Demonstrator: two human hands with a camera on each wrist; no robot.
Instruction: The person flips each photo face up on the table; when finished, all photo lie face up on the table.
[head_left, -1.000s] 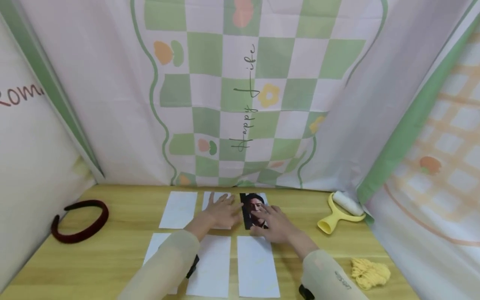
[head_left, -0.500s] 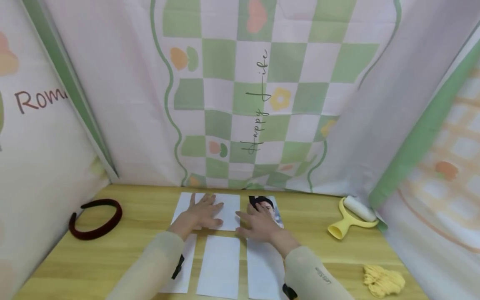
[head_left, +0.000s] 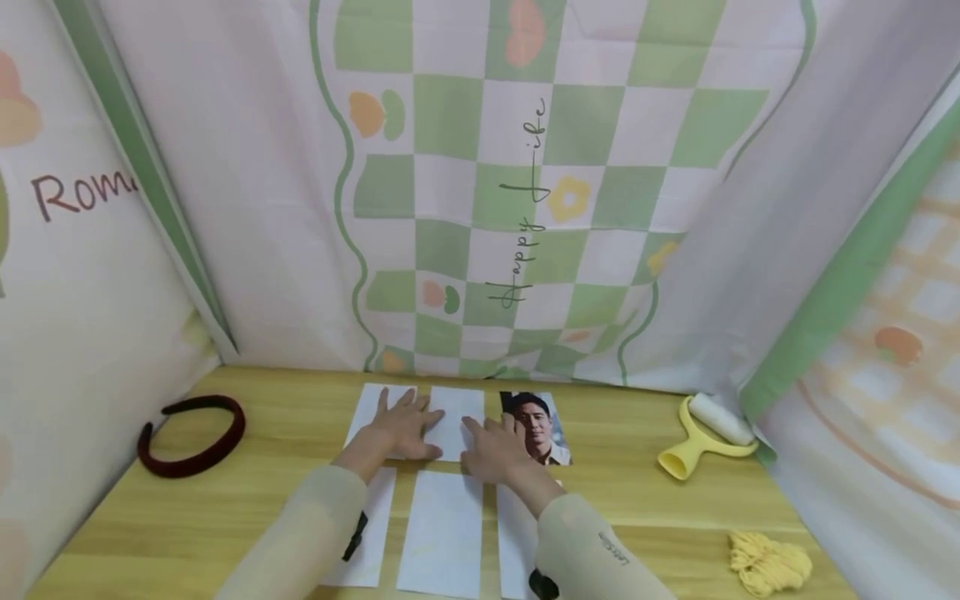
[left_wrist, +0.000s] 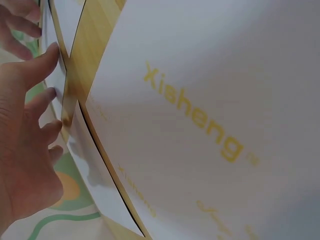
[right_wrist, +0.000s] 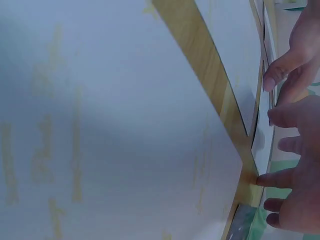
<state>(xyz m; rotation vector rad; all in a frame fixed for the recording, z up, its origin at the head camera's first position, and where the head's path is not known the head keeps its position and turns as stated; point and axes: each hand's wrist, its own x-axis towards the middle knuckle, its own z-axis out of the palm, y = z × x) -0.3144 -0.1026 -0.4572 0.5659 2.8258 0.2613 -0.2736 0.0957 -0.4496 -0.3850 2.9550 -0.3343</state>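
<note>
In the head view my left hand (head_left: 403,429) lies with fingers spread over the back-left white sheet (head_left: 363,407), its thumb and a finger reaching onto the back-middle white sheet (head_left: 456,408). My right hand (head_left: 495,450) touches the right edge of that middle sheet with fingers extended. Just right of it, a photo print (head_left: 551,429) lies face up, showing a portrait. Nearer me, a front row holds a left sheet (head_left: 369,542), a middle sheet (head_left: 441,533) and a partly hidden right sheet (head_left: 513,537). Yellow "Xisheng" lettering marks a white sheet (left_wrist: 200,100) in the left wrist view.
A dark red headband (head_left: 193,462) sits at the table's left. On the right are a lint roller (head_left: 693,442) with a yellow handle and a crumpled yellow cloth (head_left: 768,564). A patterned curtain (head_left: 450,187) hangs behind the wooden table (head_left: 622,500).
My right hand has moved left off the photo print, uncovering the portrait. My left hand has shifted left across the back sheets. A gap shows again between the two back white sheets. The view has turned left.
</note>
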